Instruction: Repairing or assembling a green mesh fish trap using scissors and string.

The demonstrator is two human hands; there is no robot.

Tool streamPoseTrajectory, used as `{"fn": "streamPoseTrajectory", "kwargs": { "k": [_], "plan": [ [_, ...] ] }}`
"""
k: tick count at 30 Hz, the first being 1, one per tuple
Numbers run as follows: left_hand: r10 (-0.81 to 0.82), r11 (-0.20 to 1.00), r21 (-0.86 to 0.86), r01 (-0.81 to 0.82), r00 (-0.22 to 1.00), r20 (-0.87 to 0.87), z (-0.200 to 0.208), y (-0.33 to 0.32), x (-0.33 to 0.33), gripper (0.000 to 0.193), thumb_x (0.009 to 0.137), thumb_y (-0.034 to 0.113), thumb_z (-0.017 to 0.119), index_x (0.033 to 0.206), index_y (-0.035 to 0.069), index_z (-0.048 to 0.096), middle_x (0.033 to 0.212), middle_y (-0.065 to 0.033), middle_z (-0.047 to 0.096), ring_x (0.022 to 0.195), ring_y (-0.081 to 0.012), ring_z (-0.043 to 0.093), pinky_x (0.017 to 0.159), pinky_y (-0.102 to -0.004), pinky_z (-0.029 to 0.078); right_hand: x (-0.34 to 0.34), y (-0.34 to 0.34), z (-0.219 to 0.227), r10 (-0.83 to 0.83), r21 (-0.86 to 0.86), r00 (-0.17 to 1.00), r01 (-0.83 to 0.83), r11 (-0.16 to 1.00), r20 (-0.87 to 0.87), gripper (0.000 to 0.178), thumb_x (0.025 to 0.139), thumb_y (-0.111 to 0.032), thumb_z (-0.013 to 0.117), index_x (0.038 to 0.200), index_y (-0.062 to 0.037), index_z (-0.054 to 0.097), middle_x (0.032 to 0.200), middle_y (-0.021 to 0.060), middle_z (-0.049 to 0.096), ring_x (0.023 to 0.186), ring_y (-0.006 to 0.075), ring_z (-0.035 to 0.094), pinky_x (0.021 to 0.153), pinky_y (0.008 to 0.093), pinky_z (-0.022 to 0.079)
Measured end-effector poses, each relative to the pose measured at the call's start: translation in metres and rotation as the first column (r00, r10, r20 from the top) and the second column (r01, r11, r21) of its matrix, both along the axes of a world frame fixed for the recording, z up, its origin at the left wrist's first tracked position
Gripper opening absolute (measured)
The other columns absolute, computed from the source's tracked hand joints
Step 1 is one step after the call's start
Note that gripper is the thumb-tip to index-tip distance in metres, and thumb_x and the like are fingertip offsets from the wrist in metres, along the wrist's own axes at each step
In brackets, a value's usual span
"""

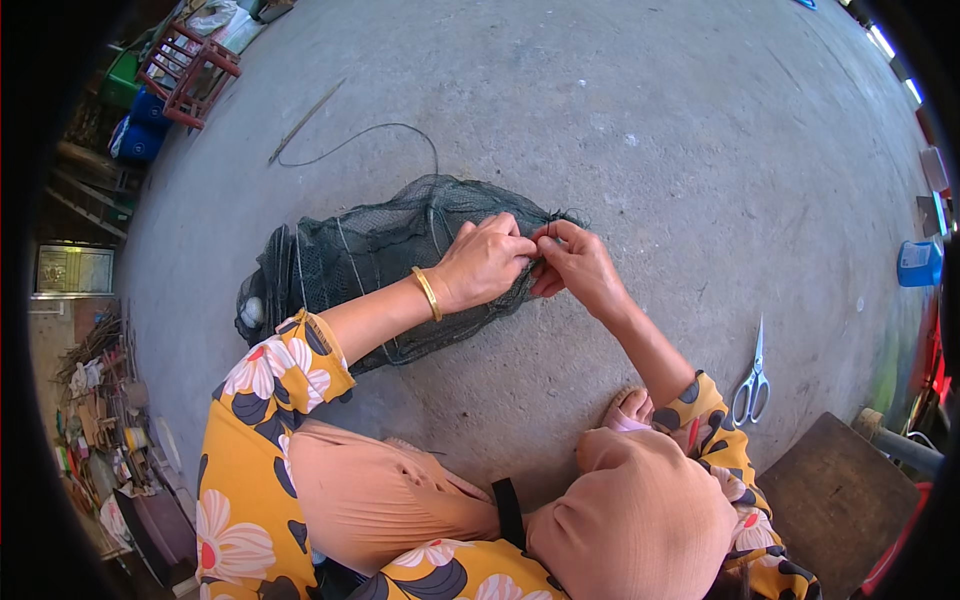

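Observation:
A dark green mesh fishing net (385, 240) with several pale hoops lies on the concrete floor in front of me. A round white thing (252, 312) shows through the mesh at its left end. My left hand (483, 262), with a gold bangle (427, 293) at the wrist, is closed on the netting near its right end. Right beside it, my right hand (577, 266) pinches the gathered end of the net, the two hands' fingertips meeting. What exactly lies between the fingertips is too small to make out. A thin cord (350, 133) trails from the net's far side towards a thin stick.
Silver scissors (753, 385) lie on the floor to my right, near a dark board (838, 505). A blue container (917, 264) stands at the far right. A red-brown wooden stool (188, 72) and blue bins (140, 135) are at the back left, with clutter along the left wall.

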State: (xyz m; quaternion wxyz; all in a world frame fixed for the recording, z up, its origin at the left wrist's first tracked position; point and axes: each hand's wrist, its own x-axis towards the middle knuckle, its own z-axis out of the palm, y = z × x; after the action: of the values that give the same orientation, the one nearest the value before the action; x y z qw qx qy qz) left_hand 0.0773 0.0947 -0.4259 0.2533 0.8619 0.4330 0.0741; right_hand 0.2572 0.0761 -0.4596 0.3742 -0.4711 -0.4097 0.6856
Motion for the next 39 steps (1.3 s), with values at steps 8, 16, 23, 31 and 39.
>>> {"fn": "streamPoseTrajectory", "kwargs": {
  "k": [8,16,23,31,39],
  "plan": [
    [-0.150,0.899,0.371,0.234,0.959,-0.241,-0.011,-0.004,0.007,0.008,0.079,0.015,0.064,0.082,0.008,0.066,0.085,-0.0045,0.056,0.087,-0.0189,0.056,0.073,-0.0355,0.038,0.005,0.007,0.010,-0.014,0.039,0.969,0.005,0.999,0.245,0.021,0.094,-0.016,0.052,0.090,0.0024,0.061,0.066,0.0080,0.062,0.054,0.0172,0.064,0.044,0.0292,0.050],
    [-0.118,0.943,0.304,0.138,0.990,-0.081,-0.024,-0.003,-0.003,0.014,0.080,0.007,0.061,0.092,0.007,0.066,0.083,-0.0048,0.058,0.085,-0.0224,0.059,0.071,-0.0356,0.041,0.094,0.043,0.034,-0.451,-0.030,0.883,0.451,0.892,-0.128,0.021,0.099,-0.017,0.045,0.101,0.0011,0.054,0.088,0.0169,0.067,0.057,0.0187,0.063,0.050,0.0282,0.052],
    [-0.082,0.986,0.141,0.092,0.994,-0.075,-0.020,0.000,0.004,0.023,0.081,0.004,0.059,0.102,0.008,0.067,0.086,-0.0094,0.058,0.087,-0.0275,0.059,0.078,-0.0399,0.046,0.303,0.033,-0.012,-0.740,-0.079,0.655,0.739,0.669,-0.153,0.019,0.100,-0.015,0.041,0.108,0.0016,0.048,0.104,0.0236,0.063,0.086,0.0293,0.066,0.070,0.0344,0.058],
    [-0.025,0.998,0.048,0.027,0.998,-0.051,-0.014,0.003,0.000,0.023,0.082,0.003,0.054,0.098,0.008,0.070,0.085,-0.0132,0.061,0.086,-0.0307,0.061,0.078,-0.0421,0.049,0.414,-0.009,-0.082,-0.882,-0.228,0.472,0.858,0.460,-0.002,0.021,0.101,-0.016,0.038,0.107,0.0022,0.047,0.110,0.0243,0.061,0.101,0.0355,0.064,0.080,0.0387,0.058],
    [0.032,0.998,-0.044,-0.033,0.999,-0.021,-0.008,0.004,-0.002,0.025,0.082,0.002,0.053,0.099,0.005,0.070,0.088,-0.0148,0.062,0.089,-0.0310,0.061,0.081,-0.0405,0.050,0.346,-0.007,-0.073,-0.497,-0.229,0.692,0.676,0.700,0.524,0.031,0.092,-0.018,0.053,0.109,0.0083,0.052,0.092,0.0252,0.065,0.079,0.0320,0.070,0.059,0.0340,0.058]
  ]
}}
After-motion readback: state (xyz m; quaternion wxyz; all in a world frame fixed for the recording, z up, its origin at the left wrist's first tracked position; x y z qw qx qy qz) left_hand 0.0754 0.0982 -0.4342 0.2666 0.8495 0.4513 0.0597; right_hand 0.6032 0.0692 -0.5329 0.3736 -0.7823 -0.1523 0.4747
